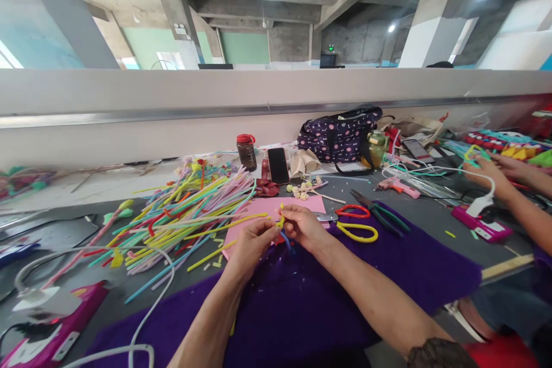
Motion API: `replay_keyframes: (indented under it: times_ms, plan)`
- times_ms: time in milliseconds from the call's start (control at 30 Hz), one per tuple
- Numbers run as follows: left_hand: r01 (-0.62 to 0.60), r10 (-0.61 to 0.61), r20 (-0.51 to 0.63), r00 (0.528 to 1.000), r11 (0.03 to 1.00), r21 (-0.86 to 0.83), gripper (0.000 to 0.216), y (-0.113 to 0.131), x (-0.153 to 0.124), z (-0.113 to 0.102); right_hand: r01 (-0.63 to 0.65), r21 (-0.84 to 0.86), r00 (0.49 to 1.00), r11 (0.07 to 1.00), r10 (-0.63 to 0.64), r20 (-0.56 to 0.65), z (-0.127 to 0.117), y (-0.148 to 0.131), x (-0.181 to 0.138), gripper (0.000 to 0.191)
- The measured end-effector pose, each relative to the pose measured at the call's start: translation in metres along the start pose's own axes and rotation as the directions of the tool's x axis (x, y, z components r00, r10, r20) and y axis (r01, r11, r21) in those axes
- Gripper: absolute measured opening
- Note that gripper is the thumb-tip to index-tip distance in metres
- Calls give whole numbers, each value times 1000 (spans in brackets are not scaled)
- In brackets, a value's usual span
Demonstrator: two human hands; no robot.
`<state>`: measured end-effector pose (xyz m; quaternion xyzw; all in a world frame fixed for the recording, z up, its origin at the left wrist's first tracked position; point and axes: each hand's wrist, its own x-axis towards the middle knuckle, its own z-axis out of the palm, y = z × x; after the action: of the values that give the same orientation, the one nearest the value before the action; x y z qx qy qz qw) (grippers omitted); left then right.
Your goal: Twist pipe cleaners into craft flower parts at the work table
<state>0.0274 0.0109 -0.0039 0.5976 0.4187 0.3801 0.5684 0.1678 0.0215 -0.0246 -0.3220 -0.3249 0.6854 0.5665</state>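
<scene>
My left hand and my right hand meet over the purple cloth, fingertips pinched close together. Between them is a yellow pipe cleaner, its upper end sticking up past my right fingertips. A blue pipe cleaner hangs below the fingers, and something red shows behind it. How the pieces join is hidden by my fingers. Under and behind the hands lies a pink sheet. To the right rest scissors with one red and one yellow handle loop, beside dark green-handled pliers.
A big heap of coloured pipe cleaners spreads on the left. Behind stand a red-lidded bottle, a phone and a patterned bag. A pink glue gun and magenta power strips with cables lie about. A co-worker's hands are at right.
</scene>
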Motion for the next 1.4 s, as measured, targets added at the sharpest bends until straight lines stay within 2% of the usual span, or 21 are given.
replay_keyframes:
  times_ms: [133, 267, 367, 500, 600, 767, 933, 1100, 1200, 1300, 1400]
  plan:
    - [-14, 14, 1, 1000, 1000, -20, 23, -2, 1, -1, 9, -63, 1000, 998, -7, 25, 0, 1, -1, 20]
    - [-32, 32, -5, 999, 999, -2, 24, -4, 3, -4, 115, -337, 991, 934, -130, -21, -2, 6, -1, 18]
    - [-48, 48, 15, 999, 999, 17, 24, -5, 4, -6, 179, -504, 982, 845, -186, 37, -3, 8, -2, 16]
    - [-45, 44, 31, 999, 997, 61, 22, -5, 3, -7, 161, -627, 983, 763, -65, 173, -8, 1, -4, 15]
    - [-50, 45, 50, 998, 994, 99, 17, -7, 2, -6, 127, -701, 973, 701, 49, 226, -15, -8, -5, 13]
    - [-140, 125, 89, 988, 970, 200, 16, -16, 4, -8, 133, -754, 951, 643, 132, 280, -19, -13, -7, 12]
    - [-172, 161, 60, 985, 946, 275, 18, -14, 5, -11, 181, -764, 939, 620, 123, 323, -17, -12, -8, 12]
    - [-145, 165, -25, 986, 922, 360, 23, -13, 6, -11, 194, -871, 958, 451, 105, 268, -18, -13, -8, 12]
    - [-159, 190, -37, 981, 901, 403, 23, -20, 9, -12, 225, -908, 956, 353, 102, 276, -18, -14, -9, 16]
    - [-168, 195, -19, 981, 887, 430, 23, -24, 11, -15, 275, -915, 949, 295, 67, 307, -16, -16, -10, 17]
    - [-157, 180, -16, 984, 893, 423, 23, -23, 11, -18, 336, -897, 936, 286, 7, 352, -15, -17, -12, 18]
